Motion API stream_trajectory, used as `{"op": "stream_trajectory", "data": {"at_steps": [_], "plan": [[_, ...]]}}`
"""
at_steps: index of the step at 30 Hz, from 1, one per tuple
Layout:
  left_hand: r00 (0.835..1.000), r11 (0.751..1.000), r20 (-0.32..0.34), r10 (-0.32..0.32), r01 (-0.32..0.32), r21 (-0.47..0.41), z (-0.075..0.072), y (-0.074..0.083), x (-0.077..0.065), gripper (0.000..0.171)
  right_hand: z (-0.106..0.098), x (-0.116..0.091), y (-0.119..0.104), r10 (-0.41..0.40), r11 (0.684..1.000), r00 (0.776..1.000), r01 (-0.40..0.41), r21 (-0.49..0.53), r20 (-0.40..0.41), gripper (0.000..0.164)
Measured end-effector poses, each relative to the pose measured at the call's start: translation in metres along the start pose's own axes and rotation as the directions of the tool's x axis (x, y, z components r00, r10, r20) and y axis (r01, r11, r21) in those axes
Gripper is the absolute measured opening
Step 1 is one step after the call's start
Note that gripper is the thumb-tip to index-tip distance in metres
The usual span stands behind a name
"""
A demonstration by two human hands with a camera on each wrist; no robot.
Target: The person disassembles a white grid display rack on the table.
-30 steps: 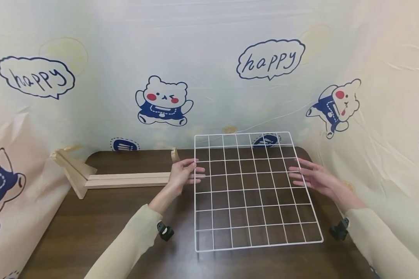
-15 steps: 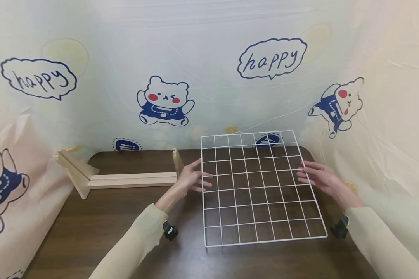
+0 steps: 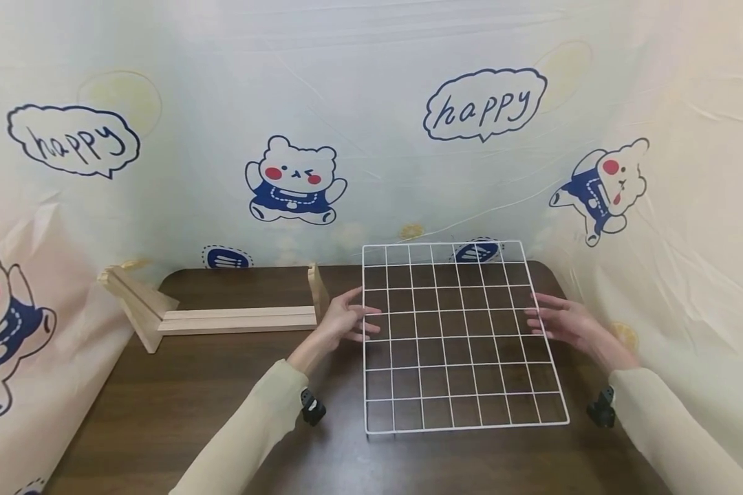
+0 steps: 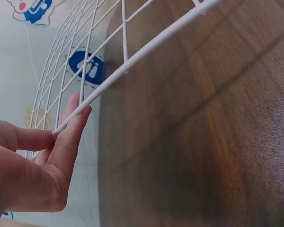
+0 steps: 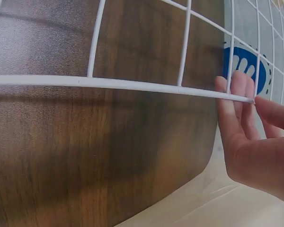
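Note:
A white wire grid panel [image 3: 444, 337] is held up at a slant over the dark table, right of the middle in the head view. My left hand [image 3: 339, 322] pinches its left edge, thumb on the near side and fingers behind the wires. Along the opposite edge, my right hand [image 3: 572, 327] grips the rim [image 5: 132, 85] between thumb and fingers, with several fingertips showing through the mesh in the right wrist view. Just left of my left hand is a wooden frame [image 3: 235, 322], a long bar joining two upright end pieces.
The dark wood tabletop [image 3: 179, 412] carries the panel's shadow in both wrist views. A pale curtain [image 3: 384, 103] printed with bears and "happy" bubbles closes in the back and sides. Small black wrist cameras [image 3: 312, 407] sit at both sleeves.
Both hands have shifted the panel slightly to the right, and its lower edge stands a little higher in view. More of the frame's right end piece shows. The grips stay the same.

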State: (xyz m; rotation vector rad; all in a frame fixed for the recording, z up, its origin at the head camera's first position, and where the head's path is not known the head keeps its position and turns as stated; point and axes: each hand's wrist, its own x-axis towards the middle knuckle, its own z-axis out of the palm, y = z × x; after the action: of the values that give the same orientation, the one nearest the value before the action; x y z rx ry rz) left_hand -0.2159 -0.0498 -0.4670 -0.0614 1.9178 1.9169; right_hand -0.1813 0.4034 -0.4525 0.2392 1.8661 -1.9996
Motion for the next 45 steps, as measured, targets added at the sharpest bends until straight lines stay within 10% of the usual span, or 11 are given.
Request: {"op": "stream_trajectory", "data": {"at_steps": [8, 45], "plan": [[1.000, 0.999, -0.013, -0.014, 0.014, -0.043, -0.001, -0.011, 0.009, 0.032, 0.000, 0.007, 0.004, 0.051, 0.997, 0.999, -0.051, -0.060, -0.006, 0.058], [0.992, 0.994, -0.084, -0.092, 0.086, -0.070, 0.008, -0.035, 0.036, 0.044, -0.012, 0.032, 0.022, 0.195, 0.977, 0.979, -0.199, 0.071, 0.053, 0.058]]}}
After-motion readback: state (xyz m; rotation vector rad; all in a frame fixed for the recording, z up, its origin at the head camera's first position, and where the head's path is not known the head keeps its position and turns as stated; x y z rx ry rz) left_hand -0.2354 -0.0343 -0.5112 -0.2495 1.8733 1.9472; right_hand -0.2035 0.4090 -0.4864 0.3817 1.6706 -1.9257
